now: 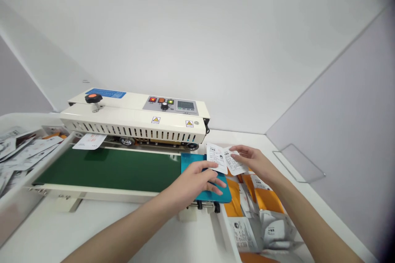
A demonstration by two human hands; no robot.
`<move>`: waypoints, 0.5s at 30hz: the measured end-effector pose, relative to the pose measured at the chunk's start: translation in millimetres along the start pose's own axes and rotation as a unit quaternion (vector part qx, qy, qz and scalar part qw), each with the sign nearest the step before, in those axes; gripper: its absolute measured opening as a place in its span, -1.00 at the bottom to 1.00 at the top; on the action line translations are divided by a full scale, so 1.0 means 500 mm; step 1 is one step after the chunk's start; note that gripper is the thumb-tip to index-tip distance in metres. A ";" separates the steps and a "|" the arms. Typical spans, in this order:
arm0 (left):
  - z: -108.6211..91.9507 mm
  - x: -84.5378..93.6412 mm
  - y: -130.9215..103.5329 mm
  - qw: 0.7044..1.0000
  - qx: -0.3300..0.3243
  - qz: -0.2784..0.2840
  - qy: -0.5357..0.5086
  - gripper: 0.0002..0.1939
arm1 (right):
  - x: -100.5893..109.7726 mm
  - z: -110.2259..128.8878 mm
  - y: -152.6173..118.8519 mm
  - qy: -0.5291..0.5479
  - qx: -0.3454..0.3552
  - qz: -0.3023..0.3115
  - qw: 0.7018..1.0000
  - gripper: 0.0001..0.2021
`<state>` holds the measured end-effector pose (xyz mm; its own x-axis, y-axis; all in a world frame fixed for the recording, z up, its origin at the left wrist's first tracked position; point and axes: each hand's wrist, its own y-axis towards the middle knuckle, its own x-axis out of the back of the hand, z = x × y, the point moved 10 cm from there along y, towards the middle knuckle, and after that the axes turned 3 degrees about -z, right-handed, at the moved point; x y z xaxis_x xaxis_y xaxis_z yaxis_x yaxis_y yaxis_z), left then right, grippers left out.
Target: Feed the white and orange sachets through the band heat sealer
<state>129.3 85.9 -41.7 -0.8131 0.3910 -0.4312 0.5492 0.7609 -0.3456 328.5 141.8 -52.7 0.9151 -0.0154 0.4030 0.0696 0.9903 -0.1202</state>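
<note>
My left hand (202,178) is over the blue plate at the right end of the sealing machine's belt. Its upper digit lies across the lower left edge of a printed white packet (217,156), which stands tilted; the other fingers are spread below. Beside it, my right hand (251,160) pinches a second printed white packet (236,164) by its top edge. The two packets overlap slightly. Another white packet (90,141) sticks out from under the left end of the sealing machine (132,117), above the green belt (123,170).
A white bin (226,232) at the right holds several white and orange packets. Another bin (60,152) on the left is heaped with packets. The machine has lit buttons, a display and a black knob (93,98). A wire frame (298,178) lies far right.
</note>
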 end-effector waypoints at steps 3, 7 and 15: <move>-0.004 0.000 -0.005 1.000 -0.010 -0.009 -0.011 -0.62 | 0.006 0.001 0.000 0.019 0.008 -0.014 1.000 -0.63; -0.012 0.006 -0.018 0.999 -0.020 -0.026 -0.011 -0.65 | 0.010 0.005 -0.002 0.035 0.015 -0.021 0.999 -0.63; -0.052 0.046 -0.046 0.997 -0.039 -0.052 -0.048 -0.65 | 0.002 0.011 -0.008 0.009 0.008 -0.012 1.000 -0.62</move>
<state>93.1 90.9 -22.1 -0.8408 0.2598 -0.4749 0.4430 0.8343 -0.3280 326.9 138.7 -46.7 0.9201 -0.0409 0.3895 0.0852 0.9916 -0.0972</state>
